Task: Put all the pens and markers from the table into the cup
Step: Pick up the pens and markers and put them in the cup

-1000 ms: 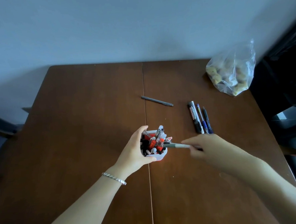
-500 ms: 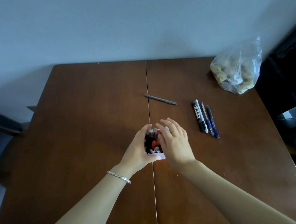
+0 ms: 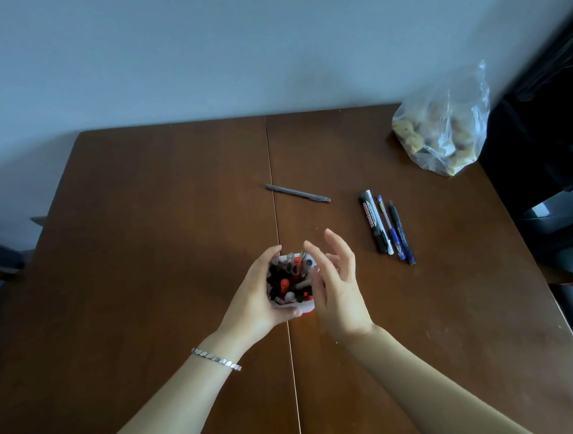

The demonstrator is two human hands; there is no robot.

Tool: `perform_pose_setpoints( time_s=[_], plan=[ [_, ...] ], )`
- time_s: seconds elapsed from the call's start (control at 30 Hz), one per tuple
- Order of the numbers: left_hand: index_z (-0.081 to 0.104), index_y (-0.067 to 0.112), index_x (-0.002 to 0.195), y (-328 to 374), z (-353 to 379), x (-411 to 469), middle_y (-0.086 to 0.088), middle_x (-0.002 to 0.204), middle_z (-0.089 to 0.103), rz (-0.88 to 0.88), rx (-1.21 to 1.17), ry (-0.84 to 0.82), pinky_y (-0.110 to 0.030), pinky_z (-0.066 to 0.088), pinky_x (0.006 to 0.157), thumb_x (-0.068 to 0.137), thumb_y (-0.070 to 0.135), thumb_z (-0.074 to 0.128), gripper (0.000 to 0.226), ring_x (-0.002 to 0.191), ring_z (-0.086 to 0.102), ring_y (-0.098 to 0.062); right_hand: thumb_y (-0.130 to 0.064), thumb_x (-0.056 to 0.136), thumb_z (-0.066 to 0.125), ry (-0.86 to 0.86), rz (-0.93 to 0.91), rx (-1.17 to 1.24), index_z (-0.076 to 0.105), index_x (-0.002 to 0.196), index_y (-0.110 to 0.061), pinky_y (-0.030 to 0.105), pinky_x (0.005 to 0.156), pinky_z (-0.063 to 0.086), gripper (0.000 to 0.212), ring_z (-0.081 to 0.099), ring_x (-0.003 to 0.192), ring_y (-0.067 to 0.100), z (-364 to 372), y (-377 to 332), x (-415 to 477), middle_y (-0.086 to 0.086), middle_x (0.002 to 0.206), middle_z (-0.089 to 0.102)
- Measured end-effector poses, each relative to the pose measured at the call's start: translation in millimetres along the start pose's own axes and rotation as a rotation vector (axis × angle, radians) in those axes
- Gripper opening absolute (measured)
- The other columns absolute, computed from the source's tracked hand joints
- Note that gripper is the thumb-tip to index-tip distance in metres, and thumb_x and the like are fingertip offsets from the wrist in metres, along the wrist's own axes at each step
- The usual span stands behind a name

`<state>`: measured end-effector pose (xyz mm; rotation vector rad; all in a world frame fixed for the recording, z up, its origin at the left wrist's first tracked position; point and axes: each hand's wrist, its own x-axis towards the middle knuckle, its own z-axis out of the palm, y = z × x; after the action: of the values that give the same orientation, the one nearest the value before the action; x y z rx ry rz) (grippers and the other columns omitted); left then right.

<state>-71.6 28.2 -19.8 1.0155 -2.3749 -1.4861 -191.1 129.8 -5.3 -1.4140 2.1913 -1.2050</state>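
Observation:
A white cup (image 3: 294,306) packed with red, black and grey pens stands at the middle of the brown table (image 3: 144,225). My left hand (image 3: 255,297) is wrapped around the cup's left side. My right hand (image 3: 337,282) is just right of the cup, fingers spread, holding nothing. A grey pen (image 3: 297,193) lies beyond the cup near the table's centre seam. To the right lie a black marker (image 3: 372,220), a white-and-blue pen (image 3: 386,225) and a dark blue pen (image 3: 401,231), side by side.
A clear plastic bag (image 3: 444,130) of brownish lumps sits at the table's far right corner. Dark furniture stands beyond the right edge. A wall runs behind the table's far edge.
My right hand carried a grey pen to the cup, pushed it in, and has now drawn back to the right with open fingers. The left hand stayed on the cup.

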Motion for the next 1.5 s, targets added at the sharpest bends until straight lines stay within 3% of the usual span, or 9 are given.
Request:
perform_pose_setpoints(
  time_s=[0.13, 0.33, 0.47, 0.57, 0.67, 0.73, 0.83, 1.03, 1.5],
  plan=[
    [0.025, 0.025, 0.138, 0, -1, 0, 0.005, 0.138, 0.037, 0.005, -0.001, -0.014, -0.007, 0.032, 0.097, 0.063, 0.025, 0.084, 0.095, 0.122, 0.037, -0.001, -0.006, 0.094, 0.046, -0.055, 0.145, 0.109, 0.022, 0.137, -0.038, 0.041, 0.101, 0.047, 0.059, 0.045, 0.130, 0.020, -4, -5, 3, 0.001, 0.147, 0.038],
    [0.028, 0.030, 0.136, 2, 2, 2, 0.010, 0.135, 0.041, -0.017, -0.008, 0.001, -0.008, 0.037, 0.095, 0.062, 0.029, 0.085, 0.094, 0.118, 0.045, 0.001, -0.037, 0.094, 0.027, -0.226, 0.002, -0.087, -0.004, 0.141, -0.032, 0.018, 0.116, -0.002, 0.057, -0.014, 0.137, -0.007, -2, -4, 8, -0.010, 0.149, -0.003],
    [0.035, 0.034, 0.129, 5, 2, 3, 0.018, 0.124, 0.051, -0.026, -0.027, 0.006, -0.002, 0.040, 0.088, 0.066, 0.025, 0.082, 0.079, 0.109, 0.050, 0.011, -0.064, 0.080, 0.000, -0.394, -0.047, -0.331, -0.010, 0.143, -0.015, 0.031, 0.116, -0.013, 0.080, -0.017, 0.139, 0.007, 4, -16, 23, -0.002, 0.155, -0.005],
    [0.031, 0.032, 0.132, 9, 3, 4, 0.017, 0.126, 0.049, 0.040, 0.147, 0.031, 0.009, 0.026, 0.087, 0.076, 0.030, 0.072, 0.070, 0.117, 0.046, 0.006, -0.068, 0.079, 0.001, -0.514, -0.124, -0.512, -0.002, 0.147, -0.011, 0.037, 0.116, -0.012, 0.089, -0.019, 0.139, 0.011, 1, -23, 30, 0.003, 0.158, 0.001],
    [0.032, 0.035, 0.130, 10, 1, 3, 0.019, 0.123, 0.050, 0.005, 0.039, 0.013, -0.001, 0.039, 0.089, 0.067, 0.027, 0.081, 0.081, 0.112, 0.051, 0.005, -0.046, 0.095, 0.026, -0.637, 0.020, -0.188, 0.009, 0.148, -0.014, 0.027, 0.116, -0.008, 0.064, -0.015, 0.135, -0.004, -23, -27, 32, -0.011, 0.154, 0.005],
    [0.028, 0.034, 0.135, 11, -2, -1, 0.023, 0.126, 0.042, -0.006, 0.021, 0.010, -0.010, 0.040, 0.095, 0.063, 0.026, 0.085, 0.092, 0.115, 0.047, 0.005, -0.028, 0.097, 0.040, -0.478, 0.190, 0.088, 0.035, 0.141, -0.019, 0.020, 0.113, 0.010, 0.046, 0.007, 0.138, -0.004, -44, -13, 34, -0.016, 0.146, 0.023],
    [0.023, 0.031, 0.139, 11, 1, -1, 0.019, 0.130, 0.033, 0.003, 0.060, 0.032, -0.015, 0.038, 0.096, 0.064, 0.024, 0.083, 0.097, 0.122, 0.036, 0.000, -0.015, 0.093, 0.050, -0.121, 0.391, -0.066, 0.056, 0.123, -0.015, 0.025, 0.103, 0.035, 0.031, 0.047, 0.125, 0.016, -70, 38, 40, 0.001, 0.132, 0.055],
    [0.026, 0.023, 0.139, 36, 9, 24, 0.014, 0.128, 0.038, 0.013, -0.012, 0.096, 0.008, 0.033, 0.085, 0.053, 0.054, 0.079, 0.106, 0.118, 0.039, 0.000, -0.010, 0.091, 0.046, -0.204, 0.651, -0.380, 0.051, 0.126, -0.010, 0.037, 0.091, 0.044, 0.035, 0.051, 0.114, 0.030, -79, 109, 67, 0.013, 0.125, 0.053],
    [0.027, 0.026, 0.139, 45, 11, 50, 0.016, 0.127, 0.038, -0.010, 0.021, 0.067, 0.007, 0.033, 0.078, 0.059, 0.031, 0.085, 0.099, 0.118, 0.039, -0.002, 0.005, 0.087, 0.045, -0.357, 0.555, -0.713, 0.028, 0.134, -0.015, 0.034, 0.076, 0.050, 0.054, 0.054, 0.100, 0.028, -23, 120, 79, 0.016, 0.119, 0.045]
  ],
)
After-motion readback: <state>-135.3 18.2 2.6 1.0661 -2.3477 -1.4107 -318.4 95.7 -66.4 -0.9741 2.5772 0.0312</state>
